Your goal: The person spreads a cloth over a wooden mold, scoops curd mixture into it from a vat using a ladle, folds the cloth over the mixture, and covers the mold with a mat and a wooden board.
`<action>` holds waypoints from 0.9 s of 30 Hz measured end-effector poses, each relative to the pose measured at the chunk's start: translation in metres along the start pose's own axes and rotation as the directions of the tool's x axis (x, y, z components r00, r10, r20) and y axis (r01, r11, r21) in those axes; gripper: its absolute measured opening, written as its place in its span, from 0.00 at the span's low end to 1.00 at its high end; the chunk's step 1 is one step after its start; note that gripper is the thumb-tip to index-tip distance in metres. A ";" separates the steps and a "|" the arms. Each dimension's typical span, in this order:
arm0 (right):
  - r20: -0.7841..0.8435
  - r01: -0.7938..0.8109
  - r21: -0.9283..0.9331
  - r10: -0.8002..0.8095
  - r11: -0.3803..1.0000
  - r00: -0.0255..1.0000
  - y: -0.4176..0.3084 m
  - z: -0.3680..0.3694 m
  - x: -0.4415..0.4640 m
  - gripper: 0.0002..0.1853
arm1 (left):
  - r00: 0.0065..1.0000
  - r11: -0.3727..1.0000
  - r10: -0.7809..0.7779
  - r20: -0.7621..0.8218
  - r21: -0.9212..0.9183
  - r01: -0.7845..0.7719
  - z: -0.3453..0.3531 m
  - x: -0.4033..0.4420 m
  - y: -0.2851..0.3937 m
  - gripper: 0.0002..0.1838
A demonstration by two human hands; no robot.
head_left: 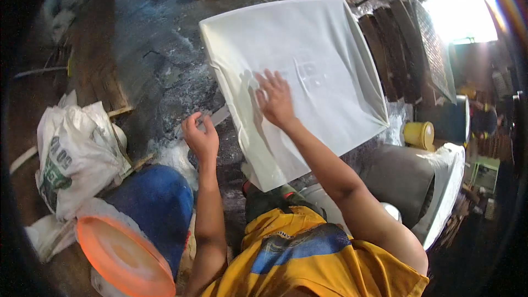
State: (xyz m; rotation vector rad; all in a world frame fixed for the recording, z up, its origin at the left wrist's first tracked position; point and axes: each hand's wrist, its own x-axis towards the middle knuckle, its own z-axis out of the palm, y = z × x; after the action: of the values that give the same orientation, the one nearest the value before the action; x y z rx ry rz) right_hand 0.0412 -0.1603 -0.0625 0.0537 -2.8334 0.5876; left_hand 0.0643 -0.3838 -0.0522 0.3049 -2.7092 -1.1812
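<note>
A white sheet (324, 44) is draped over a wide, square-edged tray or frame in front of me, with creases and folded corners along its sides. My right hand (275, 99) is over its left-middle part, fingers spread, seemingly touching it. Shiny wrinkles and faint marks show near the sheet's centre. To the left of the sheet, my left hand (201, 136) is raised with its fingers loosely bent and the thumb apart, and I see nothing in it. A flat grey strip (220, 115) lies just beyond that hand, beside the sheet's edge.
At lower left stand a blue drum (159, 198) and an orange basin (91, 242), with a white printed sack (77, 154) behind. To the right are a yellow bucket (419, 135), a grey container (396, 179) and leaning boards (393, 44). The dark floor (148, 33) has whitish stains.
</note>
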 end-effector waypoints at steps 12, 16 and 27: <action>0.346 -0.169 -0.179 0.223 0.969 0.911 0.112 -0.133 -0.099 0.11 | 0.681 0.695 -0.338 0.650 -0.316 0.646 0.040 -0.085 -0.004 0.47; 0.157 -0.158 -0.140 0.180 0.977 0.971 0.111 -0.115 -0.078 0.10 | 0.687 0.639 -0.209 0.696 -0.434 0.635 0.058 -0.144 -0.035 0.35; 0.070 -0.415 -0.190 0.434 0.890 0.898 0.076 -0.144 -0.117 0.14 | 0.762 0.627 -0.205 0.614 -0.516 0.584 0.044 -0.111 -0.056 0.11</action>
State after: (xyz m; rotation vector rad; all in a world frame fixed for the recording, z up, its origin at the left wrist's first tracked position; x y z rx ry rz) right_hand 0.1818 -0.0354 0.0075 -0.6004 -3.0056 0.4286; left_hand 0.1678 -0.3619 -0.1313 0.5931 -2.3346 -2.6387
